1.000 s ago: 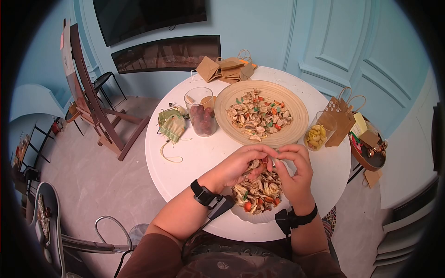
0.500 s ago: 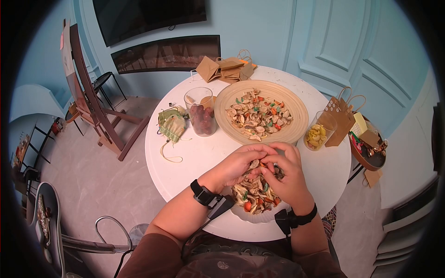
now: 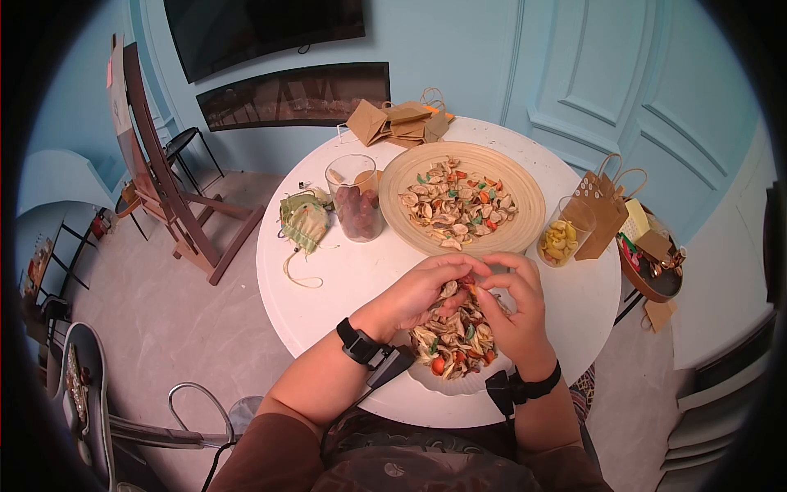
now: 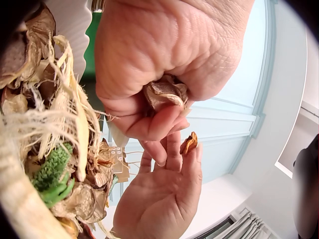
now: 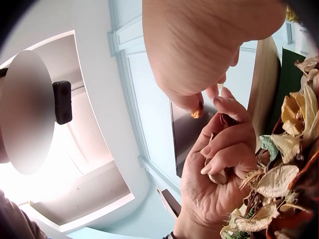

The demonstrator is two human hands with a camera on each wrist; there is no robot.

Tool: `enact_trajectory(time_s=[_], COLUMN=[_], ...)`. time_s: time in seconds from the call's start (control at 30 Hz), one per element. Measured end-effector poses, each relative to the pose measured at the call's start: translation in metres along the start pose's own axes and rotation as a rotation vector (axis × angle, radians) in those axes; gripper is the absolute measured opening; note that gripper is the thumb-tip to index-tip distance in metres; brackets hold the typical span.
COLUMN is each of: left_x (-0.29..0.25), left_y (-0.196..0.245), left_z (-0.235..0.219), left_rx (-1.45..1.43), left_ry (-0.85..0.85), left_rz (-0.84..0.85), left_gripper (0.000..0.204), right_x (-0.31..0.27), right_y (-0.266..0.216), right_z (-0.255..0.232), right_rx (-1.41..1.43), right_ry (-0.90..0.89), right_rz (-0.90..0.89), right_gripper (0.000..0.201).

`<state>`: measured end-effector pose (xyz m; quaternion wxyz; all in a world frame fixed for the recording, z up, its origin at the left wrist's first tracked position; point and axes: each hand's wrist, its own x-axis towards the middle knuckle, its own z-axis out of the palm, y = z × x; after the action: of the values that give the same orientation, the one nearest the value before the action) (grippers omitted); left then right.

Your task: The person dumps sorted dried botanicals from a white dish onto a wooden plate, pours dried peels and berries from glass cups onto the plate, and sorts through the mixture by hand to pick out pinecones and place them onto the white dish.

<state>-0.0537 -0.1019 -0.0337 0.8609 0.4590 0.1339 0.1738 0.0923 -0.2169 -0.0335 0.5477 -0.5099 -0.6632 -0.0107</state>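
Observation:
In the head view both hands meet over a heap of potpourri point(image 3: 451, 348) on a white fluted plate point(image 3: 447, 384). The left hand point(image 3: 422, 289) curls its fingers around brown dried petals point(image 4: 165, 93). A dark red piece point(image 5: 228, 120) shows between its fingertips in the right wrist view. Close beside it, the right hand point(image 3: 520, 316) pinches a small orange-brown dried piece point(image 4: 189, 143) at its thumb tip. Pale fibres and a green tuft point(image 4: 54, 172) stand out in the heap in the left wrist view.
Behind the plate lies a wide wooden tray point(image 3: 534, 209) with more potpourri. A cup of dark red pieces point(image 3: 357, 213) and a green drawstring pouch point(image 3: 305, 221) are at left. At right stand a cup of yellow pieces point(image 3: 559, 242) and a paper bag point(image 3: 597, 215).
The right hand's fingers came in to the left fingertips, then drew slightly back. Now a reddish-orange bit shows between the hands. The left hand has stayed in place.

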Motion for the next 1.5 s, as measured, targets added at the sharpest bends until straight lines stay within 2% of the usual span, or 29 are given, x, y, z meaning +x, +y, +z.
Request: enact_trajectory(time_s=[0.13, 0.3, 0.5, 0.83, 0.93, 1.0, 1.2, 1.3, 1.5], left_x=[0.000, 0.000, 0.001, 0.001, 0.001, 0.001, -0.002, -0.003, -0.007], left_y=[0.000, -0.002, -0.001, -0.003, -0.003, -0.002, 0.001, 0.002, 0.005], left_z=[-0.003, -0.002, -0.003, -0.003, -0.004, -0.003, 0.003, 0.005, 0.014], left_rx=[0.019, -0.008, 0.005, -0.006, -0.007, -0.002, 0.038, 0.074, 0.111], left_ry=[-0.046, -0.010, -0.070, -0.018, -0.018, -0.028, 0.014, 0.007, 0.062], left_rz=[0.004, 0.021, 0.050, 0.052, 0.045, 0.034, 0.019, -0.037, -0.094], left_gripper=[0.027, 0.028, 0.031, 0.034, 0.036, 0.037, 0.040, 0.042, 0.050], right_x=[0.001, 0.001, 0.002, 0.000, 0.000, 0.001, 0.003, 0.004, 0.001], right_y=[0.000, 0.000, -0.003, 0.000, -0.001, -0.003, -0.007, -0.007, -0.004], right_z=[-0.002, 0.002, 0.000, 0.003, -0.001, -0.005, -0.001, 0.001, 0.004], right_rx=[-0.002, -0.088, -0.113, -0.090, -0.007, -0.004, -0.046, -0.088, -0.084], right_ry=[-0.006, -0.038, -0.138, -0.045, -0.005, -0.065, -0.126, -0.201, -0.238], right_rz=[-0.062, 0.040, 0.036, 0.054, 0.045, -0.069, -0.008, -0.022, -0.038], right_gripper=[0.014, 0.019, 0.023, 0.018, 0.017, 0.018, 0.025, 0.027, 0.026])
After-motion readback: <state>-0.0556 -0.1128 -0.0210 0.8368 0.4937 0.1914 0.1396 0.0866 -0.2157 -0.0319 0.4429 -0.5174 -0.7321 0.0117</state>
